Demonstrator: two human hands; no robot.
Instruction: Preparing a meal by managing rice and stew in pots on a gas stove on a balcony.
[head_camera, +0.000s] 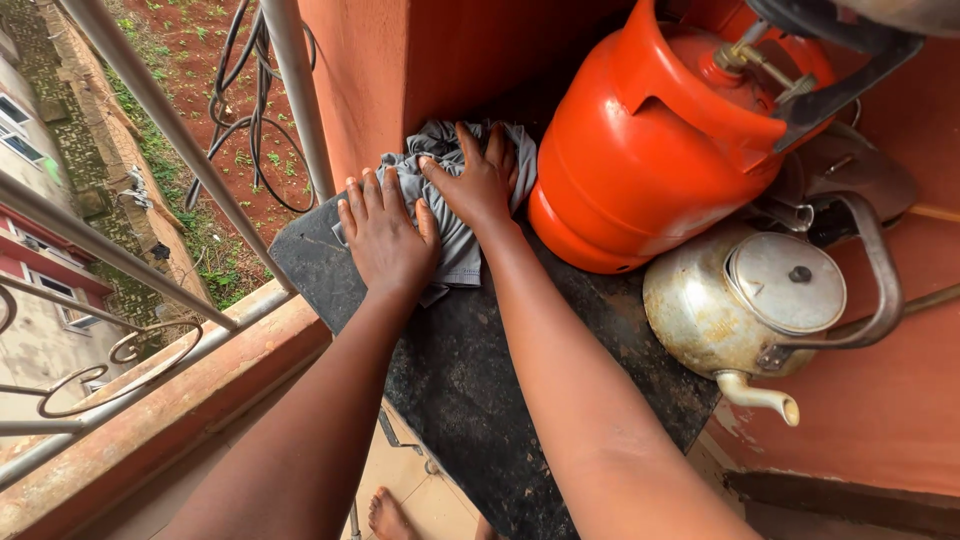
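Note:
A crumpled grey cloth lies at the far end of a dark stone-topped table. My left hand rests flat on the cloth's left part, fingers spread and pointing away from me. My right hand presses down on the cloth's far part, fingers slightly curled into the fabric, close to the orange gas cylinder. Both forearms reach across the table top.
The gas cylinder stands at the table's far right with a black burner piece over it. A dented metal kettle sits to the right against the orange wall. A metal railing and ledge run along the left. My bare foot shows below.

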